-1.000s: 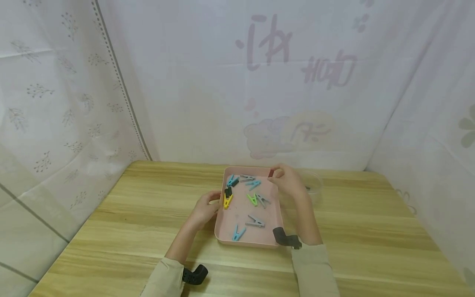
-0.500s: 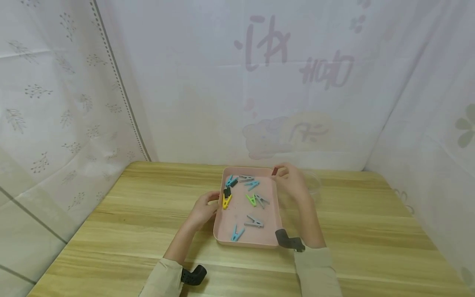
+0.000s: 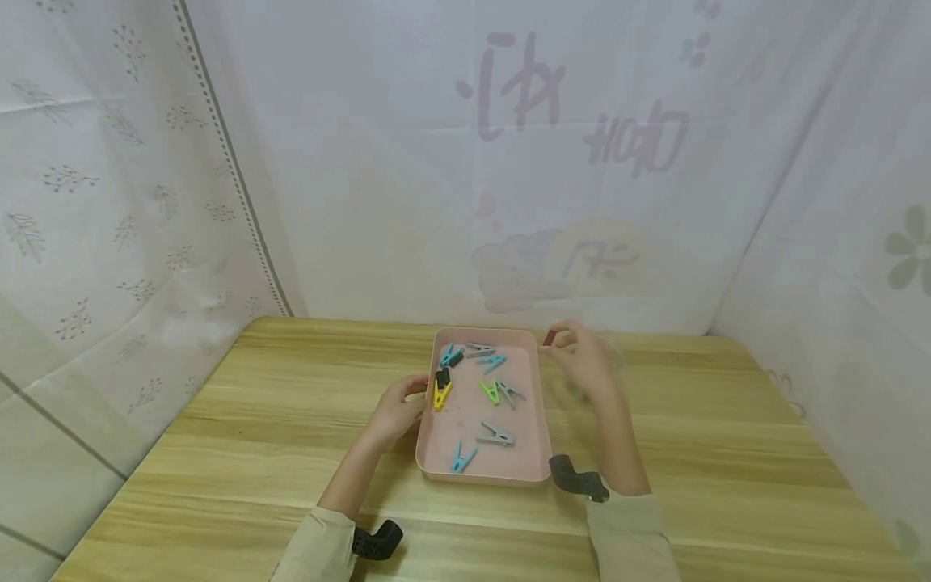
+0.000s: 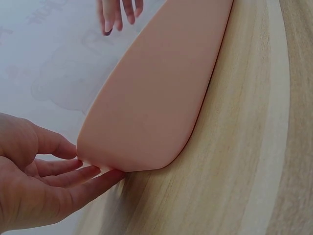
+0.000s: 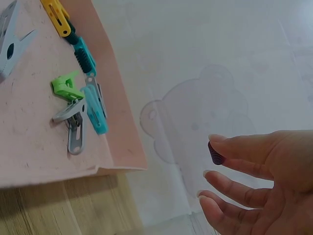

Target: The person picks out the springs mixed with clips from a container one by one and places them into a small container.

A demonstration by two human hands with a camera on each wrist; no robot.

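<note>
A pink tray (image 3: 476,473) on the table holds several clothespins, among them a yellow one (image 3: 442,396), a light green one (image 3: 490,393), a grey one (image 3: 496,435) and a light blue one (image 3: 461,459). Fingertips of my left hand (image 3: 396,412) rest against the tray's left outer wall; the left wrist view shows them at its edge, fingers fairly straight. Just beyond the tray's far right corner is my right hand (image 3: 582,364). Its thumb and index finger pinch a small dark red ribbed piece (image 5: 215,153), mostly covered by the fingers; the other fingers are spread.
A clear round container (image 3: 617,352) stands behind the right hand, partly hidden. The wooden table (image 3: 276,453) ends at white printed curtains (image 3: 393,202) at the back and sides. Both wrists carry black mounts (image 3: 378,539).
My right hand has moved right from the tray's far right corner, taking the dark red piece outside the rim. The left hand stays against the tray, and the view has shifted slightly.
</note>
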